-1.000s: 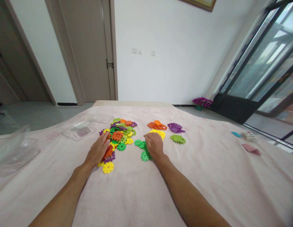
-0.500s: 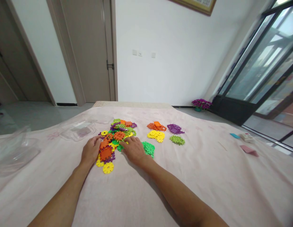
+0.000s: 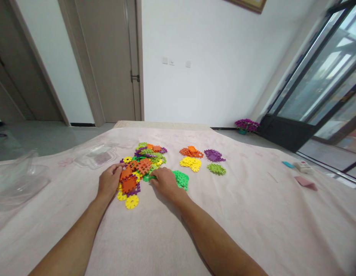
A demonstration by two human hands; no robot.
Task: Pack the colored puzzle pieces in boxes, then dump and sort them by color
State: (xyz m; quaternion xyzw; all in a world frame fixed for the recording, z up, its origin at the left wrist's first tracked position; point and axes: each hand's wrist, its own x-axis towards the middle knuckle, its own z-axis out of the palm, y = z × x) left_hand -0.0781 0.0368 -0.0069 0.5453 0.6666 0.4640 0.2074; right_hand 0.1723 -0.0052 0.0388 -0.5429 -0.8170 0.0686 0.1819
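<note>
A mixed heap of flat notched plastic building pieces lies on the cloth, with an orange square piece (image 3: 128, 184) and a yellow round piece (image 3: 132, 201) at its near end. My left hand (image 3: 109, 181) rests against the heap's left edge, fingers loosely bent and touching pieces there. At the right side of the heap, my right hand (image 3: 166, 184) pinches a green piece (image 3: 148, 178) between thumb and fingers. Just beyond that hand is a stack of green pieces (image 3: 181, 179), partly covered by the wrist.
Sorted groups lie to the right: orange pieces (image 3: 191, 151), yellow pieces (image 3: 191, 163), purple pieces (image 3: 214, 155) and light green pieces (image 3: 216, 169). Clear plastic packaging (image 3: 22, 184) sits at left. A pink cloth scrap (image 3: 305, 183) and small white box (image 3: 303, 166) lie far right.
The fingers of my right hand have drawn together at the heap's right edge, onto a green piece. An orange piece beside them has shifted and tilted. My left hand stays nearly in place.
</note>
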